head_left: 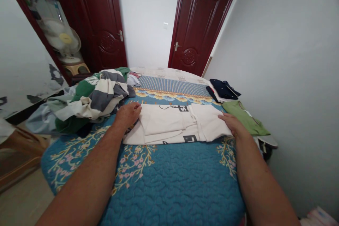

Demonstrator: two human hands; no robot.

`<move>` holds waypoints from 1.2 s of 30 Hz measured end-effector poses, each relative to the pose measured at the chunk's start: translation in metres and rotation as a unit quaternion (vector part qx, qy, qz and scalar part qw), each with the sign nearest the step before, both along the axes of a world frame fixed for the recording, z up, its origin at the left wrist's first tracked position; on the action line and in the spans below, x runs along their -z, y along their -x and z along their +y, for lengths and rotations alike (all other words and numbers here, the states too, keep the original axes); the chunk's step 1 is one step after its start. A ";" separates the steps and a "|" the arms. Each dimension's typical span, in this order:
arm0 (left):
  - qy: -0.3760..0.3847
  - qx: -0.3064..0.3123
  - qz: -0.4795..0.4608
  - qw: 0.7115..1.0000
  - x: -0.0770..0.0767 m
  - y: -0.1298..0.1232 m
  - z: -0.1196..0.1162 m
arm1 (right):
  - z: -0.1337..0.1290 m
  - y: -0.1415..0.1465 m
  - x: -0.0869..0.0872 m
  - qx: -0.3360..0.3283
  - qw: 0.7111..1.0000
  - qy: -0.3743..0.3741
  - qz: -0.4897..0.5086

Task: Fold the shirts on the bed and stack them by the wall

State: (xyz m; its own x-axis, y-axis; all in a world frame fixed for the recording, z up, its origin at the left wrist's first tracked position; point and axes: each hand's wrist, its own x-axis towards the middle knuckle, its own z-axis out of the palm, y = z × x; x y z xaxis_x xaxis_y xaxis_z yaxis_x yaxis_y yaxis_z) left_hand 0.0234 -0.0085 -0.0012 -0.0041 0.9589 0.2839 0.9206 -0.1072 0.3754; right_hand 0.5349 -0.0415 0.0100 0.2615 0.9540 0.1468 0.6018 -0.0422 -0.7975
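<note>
A white shirt (164, 122) with black printed patches lies folded into a long strip across the blue quilted bedspread (172, 176). At the strip's left end, my left hand (128, 114) is closed on the fabric near its upper corner. The fingers of my right hand (231, 123) pinch the edge at the opposite end. One loose flap of cloth lies slanted over the middle of the strip, and the lower edge rests on the bedspread.
A heap of rumpled clothes (100, 95) lies at the left. On the right are a folded green garment (245, 118) and a stack of dark folded clothes (224, 89). Beyond the bed stand two red doors (197, 17) and a fan (62, 39).
</note>
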 end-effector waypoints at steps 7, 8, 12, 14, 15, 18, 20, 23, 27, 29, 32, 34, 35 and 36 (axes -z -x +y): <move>0.007 0.027 0.011 1.000 0.009 -0.004 0.008 | -0.011 0.005 -0.030 0.024 0.998 0.032 0.053; 0.006 0.028 0.010 1.000 0.010 -0.004 0.009 | -0.010 0.009 -0.034 0.035 0.997 0.046 0.046; -0.001 0.032 -0.002 0.999 0.012 -0.001 0.009 | -0.004 0.025 -0.051 0.045 0.997 0.057 0.001; -0.002 0.029 -0.007 1.000 0.011 -0.001 0.009 | 0.001 0.035 -0.060 0.023 0.997 0.040 -0.055; -0.002 0.027 -0.009 1.000 0.011 -0.001 0.008 | 0.003 0.041 -0.064 0.009 0.995 0.030 -0.095; -0.005 0.024 -0.013 1.000 0.009 -0.001 0.007 | 0.007 0.073 -0.076 -0.032 0.974 -0.008 -0.224; -0.008 0.023 -0.017 1.000 0.008 -0.001 0.006 | 0.006 0.103 -0.078 -0.048 0.954 -0.032 -0.294; -0.006 0.019 -0.026 0.999 0.007 -0.001 0.005 | 0.000 0.155 -0.071 -0.053 0.930 -0.024 -0.364; 0.002 0.016 -0.040 0.999 0.007 0.000 0.004 | -0.012 0.221 -0.038 -0.083 0.903 0.056 -0.419; 0.003 0.017 -0.043 0.999 0.007 0.000 0.003 | -0.018 0.242 -0.019 -0.104 0.889 0.087 -0.437; 0.007 0.021 -0.039 0.999 0.006 -0.001 0.003 | -0.022 0.255 0.000 -0.109 0.877 0.098 -0.457; 0.009 0.023 -0.038 0.999 0.006 -0.002 0.003 | -0.020 0.254 0.002 -0.107 0.873 0.101 -0.464; 0.009 0.023 -0.039 0.999 0.006 -0.002 0.004 | -0.018 0.253 0.001 -0.108 0.872 0.104 -0.467; 0.010 0.024 -0.040 0.999 0.007 -0.002 0.004 | -0.017 0.252 -0.001 -0.107 0.871 0.104 -0.468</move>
State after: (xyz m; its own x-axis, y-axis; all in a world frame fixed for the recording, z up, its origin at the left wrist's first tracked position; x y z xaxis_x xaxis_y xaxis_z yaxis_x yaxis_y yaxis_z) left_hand 0.0258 -0.0044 -0.0078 0.0192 0.9641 0.2649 0.8817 -0.1412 0.4501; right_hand 0.2828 -0.0582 0.0105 -0.0671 0.9976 0.0172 0.9961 0.0660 0.0592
